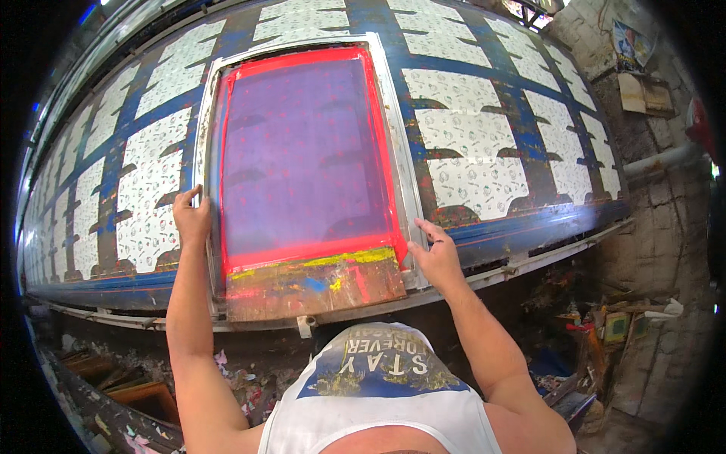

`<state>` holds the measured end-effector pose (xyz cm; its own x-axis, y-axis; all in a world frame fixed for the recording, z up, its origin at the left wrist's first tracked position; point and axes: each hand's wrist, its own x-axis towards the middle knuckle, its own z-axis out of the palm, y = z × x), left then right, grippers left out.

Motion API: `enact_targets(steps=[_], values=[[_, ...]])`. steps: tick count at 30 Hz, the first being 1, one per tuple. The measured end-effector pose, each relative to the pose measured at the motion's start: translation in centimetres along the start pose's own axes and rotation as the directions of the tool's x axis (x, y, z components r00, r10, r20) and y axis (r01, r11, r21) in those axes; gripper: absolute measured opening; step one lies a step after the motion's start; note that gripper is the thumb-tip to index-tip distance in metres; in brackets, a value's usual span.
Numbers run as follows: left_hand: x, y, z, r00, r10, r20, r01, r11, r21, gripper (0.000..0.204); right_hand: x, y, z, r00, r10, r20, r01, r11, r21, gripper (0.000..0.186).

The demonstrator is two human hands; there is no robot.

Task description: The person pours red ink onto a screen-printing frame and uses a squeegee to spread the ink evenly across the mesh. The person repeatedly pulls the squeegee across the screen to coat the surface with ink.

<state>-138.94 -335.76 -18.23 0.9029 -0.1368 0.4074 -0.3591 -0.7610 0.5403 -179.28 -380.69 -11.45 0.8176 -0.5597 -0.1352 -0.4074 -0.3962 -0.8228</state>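
A screen-printing frame (389,125) with pale rails lies over the printing table in front of me. Its mesh (302,151) looks purple and see-through, with a red border around it. Pinned to its near end is a paint-stained wooden board (318,287) smeared yellow, red and blue. My left hand (192,216) grips the left rail, thumb and finger at its edge. On the opposite side my right hand (436,253) holds the right rail near its lower corner, fingertips against it. Through the mesh, dark cut-out shapes of the fabric beneath show faintly.
White patterned fabric pieces (473,185) lie in rows along the blue-stained table (522,227), left and right of the frame. A metal rail (529,261) runs along the table's near edge. Scraps and wooden pieces (616,327) litter the ground at the right, beside a brick wall (658,219).
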Motion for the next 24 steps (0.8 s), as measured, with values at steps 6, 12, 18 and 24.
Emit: enact_targets(steps=[6,12,18,24], values=[[-0.5,0.6,-0.3,1.000,0.026,-0.008,-0.026,0.997,-0.068,0.037,0.6,-2.8,0.1,0.987,0.159,0.003,-0.159,0.986,0.041,0.046],[-0.6,0.7,-0.6,0.996,-0.089,0.025,0.091,0.992,-0.090,0.032,-0.5,-5.8,-1.3,0.983,0.168,-0.071,-0.165,0.985,0.053,0.036],[0.8,0.3,-1.1,0.977,-0.183,0.107,0.208,0.926,-0.316,0.030,-0.9,-7.4,-3.2,0.992,-0.036,-0.125,0.036,0.999,0.002,0.034],[2.1,4.8,0.1,0.974,-0.164,0.156,0.217,0.875,-0.433,0.024,1.2,-5.2,-7.3,0.984,-0.029,-0.177,0.038,0.998,0.049,0.031]])
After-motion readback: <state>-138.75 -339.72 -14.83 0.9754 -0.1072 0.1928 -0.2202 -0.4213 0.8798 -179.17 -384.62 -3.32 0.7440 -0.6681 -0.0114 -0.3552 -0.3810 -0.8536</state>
